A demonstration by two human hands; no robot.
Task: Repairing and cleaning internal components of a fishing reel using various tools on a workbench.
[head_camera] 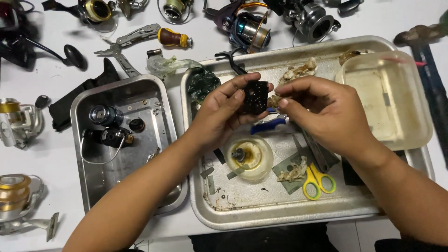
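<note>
Over the middle of the frame the person's left hand (223, 113) grips a small black blocky reel part (255, 97), thumb on top and fingers curled behind it. The right hand (322, 112) comes in from the right with its fingertips pinched together right against that part's right edge; a scrap of soiled rag seems to be caught in the pinch, though I cannot make it out clearly.

Both hands hover above a large, shallow steel tray (242, 210) that fills the centre and right of the frame. Below the hands, in the tray, sits a round, greasy cream-coloured cup with a metal stub at its centre (248, 157), and to its right lie yellow-handled scissors (317, 181). A cloudy, square plastic tub (387, 100) rests in the tray's upper right corner.

To the left, a smaller steel tray (93, 140) holds dark reel pieces. Fishing reels (247, 28) lie along the top edge of the white table (46, 154).
</note>
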